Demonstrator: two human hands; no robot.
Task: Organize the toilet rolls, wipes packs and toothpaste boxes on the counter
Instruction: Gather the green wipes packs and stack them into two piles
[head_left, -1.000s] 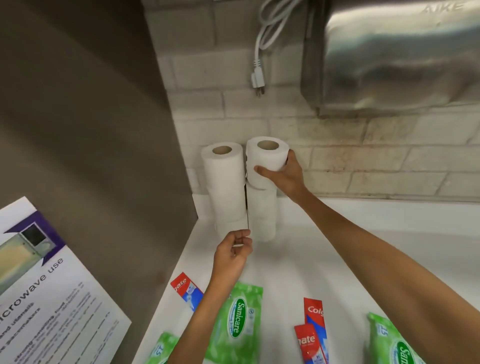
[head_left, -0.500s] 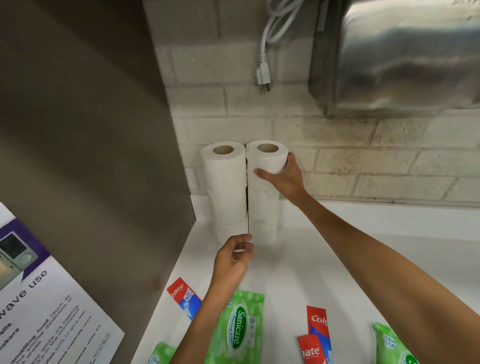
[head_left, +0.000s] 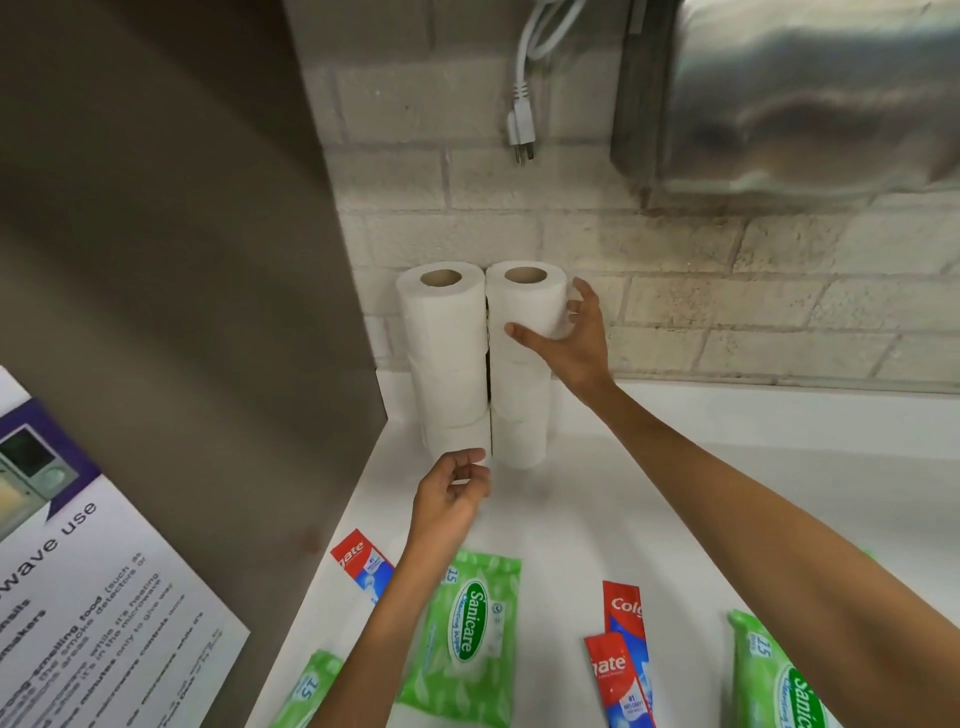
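Note:
Two stacks of white toilet rolls, the left stack (head_left: 449, 364) and the right stack (head_left: 522, 395), stand three high side by side in the back corner of the white counter (head_left: 649, 499). My right hand (head_left: 571, 338) is at the top roll (head_left: 527, 306) of the right stack, thumb across its front and fingers spread loose off its right side. My left hand (head_left: 452, 493) hovers loosely curled at the foot of the left stack and holds nothing. Green wipes packs (head_left: 467, 634) (head_left: 779, 680) (head_left: 306, 696) and red toothpaste boxes (head_left: 363, 566) (head_left: 623, 670) lie scattered near the counter's front.
A tall grey panel (head_left: 208, 312) walls off the counter's left side, with a printed microwave notice (head_left: 93, 597) on it. Behind is a brick wall with a dangling white plug (head_left: 522, 130) and a steel wall unit (head_left: 795, 93) overhead at the right.
My right hand has loosened from a wrap round the top right roll, with its fingers now off the roll's side. The top roll sits squarer on its stack. The left hand barely moved.

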